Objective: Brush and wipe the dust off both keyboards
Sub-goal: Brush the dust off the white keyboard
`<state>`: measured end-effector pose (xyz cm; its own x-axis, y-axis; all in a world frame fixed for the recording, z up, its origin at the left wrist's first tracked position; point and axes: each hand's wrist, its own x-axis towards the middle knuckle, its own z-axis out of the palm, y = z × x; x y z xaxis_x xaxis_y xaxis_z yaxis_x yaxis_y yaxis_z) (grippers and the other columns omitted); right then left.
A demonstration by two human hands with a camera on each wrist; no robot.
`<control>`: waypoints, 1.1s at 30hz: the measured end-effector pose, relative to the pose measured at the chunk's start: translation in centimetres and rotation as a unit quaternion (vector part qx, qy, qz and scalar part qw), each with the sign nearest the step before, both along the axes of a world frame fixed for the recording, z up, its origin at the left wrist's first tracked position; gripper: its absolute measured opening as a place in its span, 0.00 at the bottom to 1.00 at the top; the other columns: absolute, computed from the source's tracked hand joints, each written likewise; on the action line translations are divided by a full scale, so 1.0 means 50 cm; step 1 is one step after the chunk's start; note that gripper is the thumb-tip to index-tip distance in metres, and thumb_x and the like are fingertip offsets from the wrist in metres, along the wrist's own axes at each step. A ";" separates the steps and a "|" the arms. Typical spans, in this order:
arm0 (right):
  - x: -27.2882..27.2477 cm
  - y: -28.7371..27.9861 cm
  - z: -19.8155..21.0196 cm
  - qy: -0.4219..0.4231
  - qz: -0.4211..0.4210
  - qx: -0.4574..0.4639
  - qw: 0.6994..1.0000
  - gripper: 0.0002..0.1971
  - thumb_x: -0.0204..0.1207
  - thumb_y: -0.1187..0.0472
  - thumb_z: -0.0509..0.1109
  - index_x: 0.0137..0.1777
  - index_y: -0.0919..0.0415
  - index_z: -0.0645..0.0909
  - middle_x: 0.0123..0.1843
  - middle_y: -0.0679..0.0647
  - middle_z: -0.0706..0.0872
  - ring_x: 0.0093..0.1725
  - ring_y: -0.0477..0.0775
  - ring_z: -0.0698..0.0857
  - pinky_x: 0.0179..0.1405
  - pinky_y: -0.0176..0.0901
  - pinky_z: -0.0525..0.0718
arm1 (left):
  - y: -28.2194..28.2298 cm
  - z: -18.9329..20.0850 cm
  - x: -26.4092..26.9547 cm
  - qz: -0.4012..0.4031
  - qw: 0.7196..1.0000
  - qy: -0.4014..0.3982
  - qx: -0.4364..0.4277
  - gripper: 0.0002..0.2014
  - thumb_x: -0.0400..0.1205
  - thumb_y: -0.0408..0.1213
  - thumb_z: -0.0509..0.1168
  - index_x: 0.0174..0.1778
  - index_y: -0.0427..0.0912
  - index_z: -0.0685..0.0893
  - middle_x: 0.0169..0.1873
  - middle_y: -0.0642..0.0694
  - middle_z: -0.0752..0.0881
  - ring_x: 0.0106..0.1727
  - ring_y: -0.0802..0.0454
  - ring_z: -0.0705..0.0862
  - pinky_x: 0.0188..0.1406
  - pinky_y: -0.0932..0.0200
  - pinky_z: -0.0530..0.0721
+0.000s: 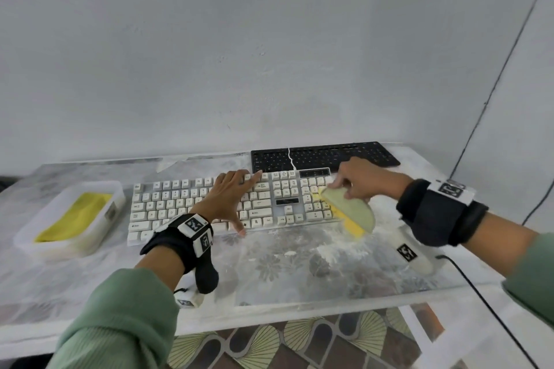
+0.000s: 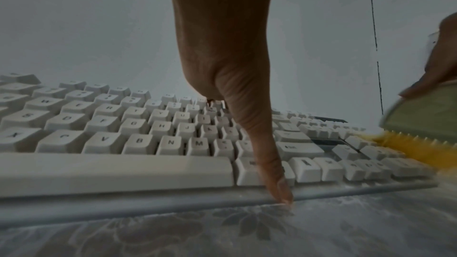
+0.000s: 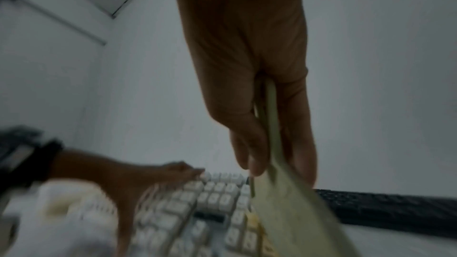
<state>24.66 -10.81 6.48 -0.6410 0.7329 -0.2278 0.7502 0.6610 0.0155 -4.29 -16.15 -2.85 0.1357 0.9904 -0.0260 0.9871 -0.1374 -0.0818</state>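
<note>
- Both hands are working over the white keyboard (image 1: 209, 204): the left hand (image 1: 230, 198) is lying spread across its middle keys, fingers straight, with the thumb reaching down to the keyboard's near edge, where its tip is touching the front rim in the left wrist view.
- Over at the number-pad end, the right hand (image 1: 364, 178) is pinching the pale green back of a half-round brush (image 1: 350, 210) between fingers and thumb, and the brush's yellow bristles (image 2: 418, 144) are pressing down onto the rightmost keys.
- Underneath everything, the table (image 1: 299, 272) is wearing a flower-patterned cover, and white powder is lying scattered on it just in front of the brush.
- Behind the white keyboard, the black keyboard (image 1: 326, 156) is lying flat against the wall, with a white cord (image 1: 290, 157) running across it.
- Off to the left, well apart from the keyboards, a white tray (image 1: 69, 219) is holding a folded yellow cloth (image 1: 75, 216).
- Around both wrists, black straps are carrying small marked camera units, and green sleeves are covering the forearms.
</note>
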 end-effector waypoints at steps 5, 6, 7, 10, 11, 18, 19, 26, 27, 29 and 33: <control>0.027 0.040 0.057 0.098 -0.039 0.087 0.991 0.22 0.72 0.70 0.72 0.66 0.56 0.80 0.54 0.58 0.86 0.44 0.53 0.83 0.32 0.32 0.73 | 0.005 -0.001 -0.002 0.003 1.000 -0.002 -0.013 0.72 0.55 0.64 0.79 0.83 0.47 0.35 0.75 0.42 0.58 0.74 0.45 0.58 0.77 0.49 0.50; 0.025 0.037 0.050 0.074 -0.030 0.098 0.992 0.22 0.72 0.69 0.71 0.66 0.55 0.80 0.57 0.57 0.86 0.48 0.54 0.82 0.35 0.33 0.72 | 0.009 0.001 -0.003 0.002 1.000 -0.005 -0.022 0.72 0.56 0.63 0.80 0.83 0.48 0.36 0.74 0.42 0.59 0.73 0.45 0.59 0.77 0.49 0.51; 0.023 0.035 0.034 0.040 -0.015 0.077 0.996 0.22 0.72 0.70 0.71 0.66 0.53 0.81 0.58 0.56 0.86 0.49 0.54 0.82 0.38 0.33 0.76 | 0.014 0.002 -0.004 0.001 0.999 -0.011 -0.033 0.72 0.56 0.63 0.80 0.84 0.48 0.36 0.74 0.42 0.60 0.72 0.45 0.60 0.76 0.50 0.52; 0.020 0.019 0.010 -0.010 0.009 0.001 1.000 0.23 0.72 0.72 0.70 0.65 0.54 0.81 0.60 0.55 0.85 0.48 0.57 0.84 0.51 0.46 0.84 | 0.025 0.008 -0.008 -0.002 0.997 -0.022 -0.069 0.70 0.57 0.61 0.81 0.84 0.48 0.38 0.74 0.41 0.61 0.73 0.43 0.61 0.76 0.48 0.54; 0.014 0.014 0.019 -0.020 0.027 0.018 0.999 0.22 0.72 0.71 0.70 0.66 0.52 0.81 0.59 0.55 0.85 0.48 0.56 0.83 0.52 0.44 0.82 | 0.029 0.009 -0.010 -0.001 0.996 -0.026 -0.082 0.70 0.57 0.60 0.81 0.84 0.49 0.39 0.75 0.41 0.61 0.74 0.42 0.61 0.77 0.46 0.54; -0.092 -0.029 0.049 0.007 0.181 0.061 0.981 0.21 0.74 0.65 0.72 0.66 0.48 0.80 0.51 0.50 0.89 0.28 0.35 0.73 0.30 0.24 0.66 | 0.056 0.014 -0.024 0.031 0.978 -0.065 -0.195 0.67 0.59 0.56 0.83 0.85 0.52 0.42 0.76 0.44 0.65 0.74 0.45 0.65 0.76 0.46 0.65; -0.108 -0.037 0.049 0.006 0.200 0.068 0.977 0.20 0.75 0.65 0.71 0.66 0.48 0.80 0.50 0.49 0.89 0.27 0.34 0.71 0.29 0.22 0.65 | 0.058 0.012 -0.026 0.036 0.976 -0.065 -0.206 0.66 0.60 0.56 0.82 0.85 0.52 0.43 0.78 0.44 0.63 0.77 0.45 0.64 0.77 0.47 0.64; -0.180 -0.084 0.013 -0.040 0.299 0.111 0.947 0.15 0.80 0.65 0.65 0.65 0.52 0.82 0.37 0.45 0.84 0.28 0.45 0.73 0.41 0.34 0.74 | 0.070 0.008 -0.033 0.036 0.975 -0.057 -0.212 0.64 0.62 0.57 0.81 0.85 0.51 0.44 0.80 0.44 0.61 0.79 0.45 0.61 0.79 0.47 0.62; -0.175 -0.087 0.008 -0.052 0.295 0.120 0.947 0.14 0.82 0.61 0.64 0.65 0.52 0.81 0.40 0.46 0.84 0.30 0.46 0.73 0.39 0.33 0.71 | 0.071 0.006 -0.034 0.034 0.975 -0.056 -0.212 0.64 0.62 0.57 0.81 0.85 0.51 0.43 0.81 0.44 0.61 0.80 0.45 0.61 0.79 0.47 0.61; -0.151 -0.089 0.002 -0.083 0.284 0.123 0.947 0.15 0.83 0.59 0.61 0.67 0.53 0.80 0.49 0.51 0.87 0.36 0.48 0.76 0.39 0.32 0.67 | 0.071 0.003 -0.035 0.029 0.975 -0.056 -0.212 0.64 0.63 0.57 0.81 0.84 0.51 0.41 0.81 0.43 0.60 0.80 0.45 0.60 0.80 0.48 0.60; -0.080 -0.072 0.012 -0.166 0.229 0.107 0.953 0.15 0.82 0.67 0.62 0.65 0.56 0.81 0.57 0.52 0.86 0.47 0.54 0.82 0.39 0.37 0.68 | 0.067 0.007 -0.034 0.027 0.975 -0.065 -0.212 0.63 0.65 0.55 0.80 0.85 0.50 0.42 0.81 0.43 0.60 0.80 0.44 0.60 0.79 0.50 0.59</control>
